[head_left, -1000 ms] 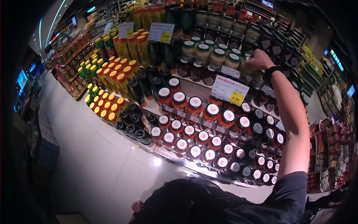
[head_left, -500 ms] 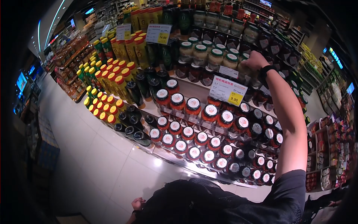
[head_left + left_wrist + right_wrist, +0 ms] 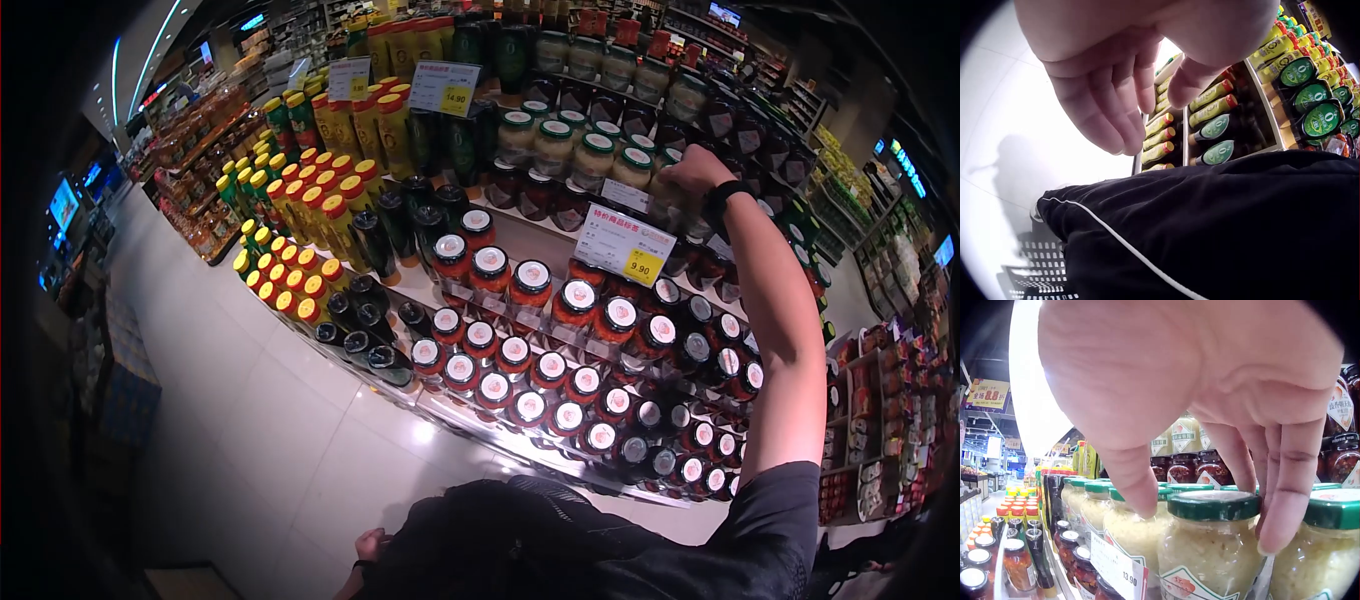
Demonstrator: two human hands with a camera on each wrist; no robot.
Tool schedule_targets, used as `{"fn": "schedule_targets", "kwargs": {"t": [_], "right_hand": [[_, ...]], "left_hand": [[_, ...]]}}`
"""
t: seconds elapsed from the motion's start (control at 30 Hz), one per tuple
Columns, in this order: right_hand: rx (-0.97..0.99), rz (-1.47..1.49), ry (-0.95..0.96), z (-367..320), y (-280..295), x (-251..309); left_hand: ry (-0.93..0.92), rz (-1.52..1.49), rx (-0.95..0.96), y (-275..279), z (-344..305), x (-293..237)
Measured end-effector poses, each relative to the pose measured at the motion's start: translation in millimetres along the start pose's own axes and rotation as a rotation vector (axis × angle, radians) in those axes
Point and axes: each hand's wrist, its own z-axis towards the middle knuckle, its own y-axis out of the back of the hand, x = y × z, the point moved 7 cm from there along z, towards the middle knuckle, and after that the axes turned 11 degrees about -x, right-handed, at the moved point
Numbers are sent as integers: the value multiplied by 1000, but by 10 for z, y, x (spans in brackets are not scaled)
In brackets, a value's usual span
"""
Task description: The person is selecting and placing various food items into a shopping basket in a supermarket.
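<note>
My right hand [image 3: 1204,381] reaches down over a glass jar [image 3: 1210,553] of pale minced filling with a green lid. Its thumb hangs left of the lid, a small gap apart in the right wrist view, while the fingers [image 3: 1291,481] extend down along the right side. Similar green-lidded jars stand on both sides, one of them [image 3: 1319,562] close right of the fingertips. In the head view this hand is at the right end of the pale jars' front row. My left hand [image 3: 1116,75] hangs low beside the dark clothing, fingers loosely bent and holding nothing.
A price card [image 3: 1119,569] is fixed before the pale jars. Below, a larger sign [image 3: 625,245] stands over stepped rows of red jars [image 3: 490,265]. Yellow-capped bottles [image 3: 320,190] fill the left side. A basket with holes [image 3: 1038,265] sits low at the left.
The head view has shifted slightly. My right hand stays at the same jar, its fingers pointing more downward than a second ago. The left hand has risen a little beside the body.
</note>
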Motion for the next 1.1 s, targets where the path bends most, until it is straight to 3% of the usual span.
{"fn": "schedule_targets", "kwargs": {"t": [0.07,0.13,0.17,0.27,0.33,0.37,0.4,0.47,0.5,0.57,0.63,0.77,0.8,0.83,0.93,1.03,1.1], "right_hand": [[17,25,-8,-154,189,124],[-24,104,-21,-290,393,204],[-188,88,76,-299,475,191],[-216,250,55,-800,798,329],[-335,288,119,-1274,995,403],[-402,328,130,-1601,1088,475],[-339,300,102,-1851,1108,467],[-293,522,-4,-2485,1046,405],[-343,604,9,-2799,945,265],[-345,617,-128,-3530,689,120],[-307,689,-391,-4338,203,-82],[-103,622,-883,-6390,-1221,-363],[-62,562,-902,-7063,-1703,-531],[-10,543,-1039,-7539,-1881,-270],[194,592,-1215,-8723,-2350,218],[284,597,-1299,-9438,-2609,383],[232,553,-1315,-9664,-2725,338]], "left_hand": [[-282,241,72,-108,-203,-294],[-452,364,151,-139,-361,-445],[-483,363,198,-136,-314,-449],[-641,537,322,-69,41,-355],[-569,633,354,38,131,-368],[-433,647,341,27,168,-472],[-297,597,320,-15,226,-640],[-21,424,245,-30,376,-877],[123,306,197,10,447,-919],[129,356,192,46,626,-1098],[120,393,197,110,797,-1248],[147,517,243,284,1123,-1268],[162,563,251,342,1198,-1224],[164,602,253,399,1246,-1183],[190,667,238,506,1288,-1106],[166,681,298,472,1197,-1080],[137,693,337,370,1019,-1144]]}}
